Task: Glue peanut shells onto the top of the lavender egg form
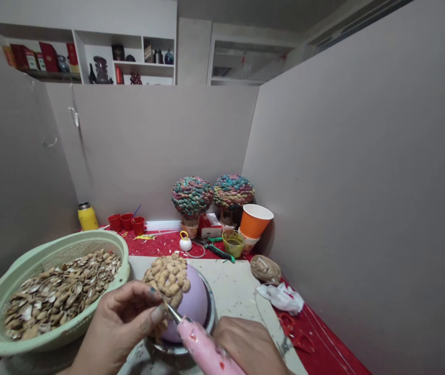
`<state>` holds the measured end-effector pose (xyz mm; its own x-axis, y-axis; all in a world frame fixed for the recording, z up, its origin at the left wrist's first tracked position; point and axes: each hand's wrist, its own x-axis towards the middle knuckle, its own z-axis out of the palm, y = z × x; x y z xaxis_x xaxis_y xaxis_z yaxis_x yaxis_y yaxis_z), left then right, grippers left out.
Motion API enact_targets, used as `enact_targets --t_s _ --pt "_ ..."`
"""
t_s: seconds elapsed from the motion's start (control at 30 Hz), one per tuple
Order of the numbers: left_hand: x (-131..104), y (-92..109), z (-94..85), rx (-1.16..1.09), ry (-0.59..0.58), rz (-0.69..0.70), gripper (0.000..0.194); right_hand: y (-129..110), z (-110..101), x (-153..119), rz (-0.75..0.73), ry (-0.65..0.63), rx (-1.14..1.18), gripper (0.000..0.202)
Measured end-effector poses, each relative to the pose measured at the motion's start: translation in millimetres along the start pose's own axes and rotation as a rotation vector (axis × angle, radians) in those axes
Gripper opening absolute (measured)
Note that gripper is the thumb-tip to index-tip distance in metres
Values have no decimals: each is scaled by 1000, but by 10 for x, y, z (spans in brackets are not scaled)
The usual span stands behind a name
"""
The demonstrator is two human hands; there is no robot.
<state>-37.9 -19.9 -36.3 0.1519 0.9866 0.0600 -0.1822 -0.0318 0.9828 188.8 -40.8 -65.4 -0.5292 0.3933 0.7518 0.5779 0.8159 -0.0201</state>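
- Left hand [126, 320] pinches what looks like a tan peanut shell [164, 308]; right hand [248, 341] grips a pink, metal-tipped glue gun [202, 344].
- A smooth purple ball [197, 301], partly shell-covered, sits in a silver metal bowl [212, 314].
- Likely light, slick; best held by its bare side.

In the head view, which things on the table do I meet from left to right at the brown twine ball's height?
Green plastic basket of shells, lilac dome partly covered with tan shells, brown twine ball.

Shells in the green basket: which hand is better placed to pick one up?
Probably the left hand: it is nearer the green basket, and the right hand holds the pink tool. Whether the left one pinches anything is unclear.
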Motion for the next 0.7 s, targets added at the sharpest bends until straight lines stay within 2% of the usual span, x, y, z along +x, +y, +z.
enact_targets --t_s 0.17,0.37,0.53,0.7 --pt "-7 1 -3 18 -13 29 20 19 17 -23 -13 -5 -20 25" --pt "-13 12 -27 41 -33 -6 22 7 24 -35 -27 -58 -125 26" --pt "-13 9 -27 30 -42 -24 21 -26 55 -23 -8 -5 -145 30" --pt "-20 1 -31 44 -36 -5 19 -10 95 -64 -41 33 -129 26"
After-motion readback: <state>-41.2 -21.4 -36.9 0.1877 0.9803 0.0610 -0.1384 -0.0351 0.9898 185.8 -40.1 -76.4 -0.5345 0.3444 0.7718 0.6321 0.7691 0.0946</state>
